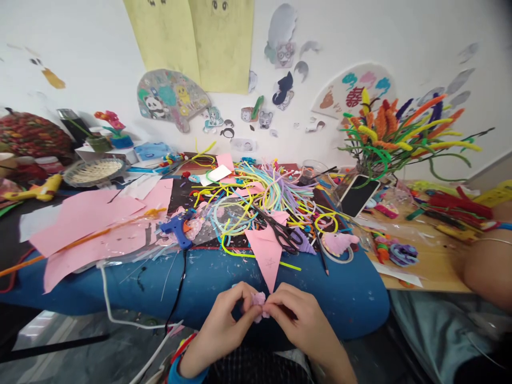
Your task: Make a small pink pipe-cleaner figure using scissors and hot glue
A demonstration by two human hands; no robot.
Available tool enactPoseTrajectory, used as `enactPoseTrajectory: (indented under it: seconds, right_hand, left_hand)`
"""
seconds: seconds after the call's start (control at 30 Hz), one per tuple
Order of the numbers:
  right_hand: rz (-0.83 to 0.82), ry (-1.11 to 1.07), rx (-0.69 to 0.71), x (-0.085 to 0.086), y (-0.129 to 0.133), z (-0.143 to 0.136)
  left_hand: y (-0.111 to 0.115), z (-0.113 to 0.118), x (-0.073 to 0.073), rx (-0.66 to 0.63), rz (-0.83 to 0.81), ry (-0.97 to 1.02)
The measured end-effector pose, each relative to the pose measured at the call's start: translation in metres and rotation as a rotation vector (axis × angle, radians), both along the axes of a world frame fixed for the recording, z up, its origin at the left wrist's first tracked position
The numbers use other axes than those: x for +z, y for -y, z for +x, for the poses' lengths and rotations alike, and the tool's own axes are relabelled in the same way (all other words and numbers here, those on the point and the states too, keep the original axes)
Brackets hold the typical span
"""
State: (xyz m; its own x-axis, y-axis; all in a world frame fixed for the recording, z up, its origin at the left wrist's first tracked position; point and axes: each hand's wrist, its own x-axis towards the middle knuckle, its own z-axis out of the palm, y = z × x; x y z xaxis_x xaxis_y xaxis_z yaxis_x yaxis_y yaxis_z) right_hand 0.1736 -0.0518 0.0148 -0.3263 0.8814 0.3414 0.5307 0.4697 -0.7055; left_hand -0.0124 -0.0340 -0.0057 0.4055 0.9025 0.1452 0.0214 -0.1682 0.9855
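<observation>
Piece in hand: small, pale pink-lilac ruffled piece (pixel 258 300), lower centre of the frame, above the lap and near the rounded edge of the blue table covering (pixel 340 306).
Left hand (pixel 226 319): fingers curled in, thumb and fingertips closed on the left side of the piece; no wide opening seen.
Right hand (pixel 300 314): thumb and forefinger pinched narrowly on the right side of the piece, fingertips close to those of the left.
Weight: very light, in my judgement; fingertips alone should carry it.
Stiffness: probably soft and pliable, with folds that give under a squeeze.
Slip: low risk, if the surface is as fuzzy as it appears from where I stand.
Fragility: unlikely to break; a hard pinch could flatten the ruffles, and a tug could pull them out of shape.
Best hold: a light thumb-and-finger pinch at the gathered middle, the other hand steadying an outer edge, lobes left free.
Look: uneven, lobed outline, matt surface, partly covered by fingers; exact material and underside cannot be told.
Pink paper (pixel 266 250): pointed end directed down towards the hands, a star-like mark drawn on it.
Scissors (pixel 280 230): black, centre of the frame, lying by the paper's upper part.
Glue gun (pixel 178 230): blue, left of centre, well apart from both hands.
</observation>
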Motion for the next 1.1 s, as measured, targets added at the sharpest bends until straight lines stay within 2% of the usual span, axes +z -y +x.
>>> enactPoseTrajectory:
  seconds: [0.13,0.23,0.33,0.43,0.53,0.7,0.83,0.93,1.1]
  right_hand:
    - [-0.007,-0.298,0.001,-0.018,-0.011,-0.006]
    - [-0.002,-0.432,-0.090,-0.033,-0.013,-0.018]
    - [0.024,-0.429,-0.172,-0.040,-0.007,-0.028]
    - [0.084,-0.346,-0.190,-0.038,0.002,-0.032]
    - [0.147,-0.187,-0.187,-0.033,0.009,-0.031]
    - [0.249,0.097,-0.250,-0.028,0.014,-0.028]
    - [0.218,0.133,-0.249,-0.026,0.014,-0.027]
    - [0.205,0.117,-0.244,-0.025,0.013,-0.027]
    - [0.210,0.157,-0.225,-0.023,0.013,-0.026]
  left_hand:
    - [-0.002,0.005,-0.006,0.025,-0.201,0.312]
    - [-0.003,0.011,-0.011,0.108,-0.224,0.430]
    - [-0.003,0.015,-0.013,0.215,-0.203,0.458]
    - [-0.002,0.016,-0.016,0.304,-0.134,0.431]
    - [0.001,0.015,-0.022,0.389,-0.020,0.315]
    - [0.004,0.014,-0.024,0.400,0.102,0.072]
    - [0.001,0.013,-0.014,0.374,0.067,0.027]
    - [-0.003,0.010,-0.009,0.320,-0.033,0.039]
    - [-0.007,0.007,-0.010,0.223,-0.137,0.033]
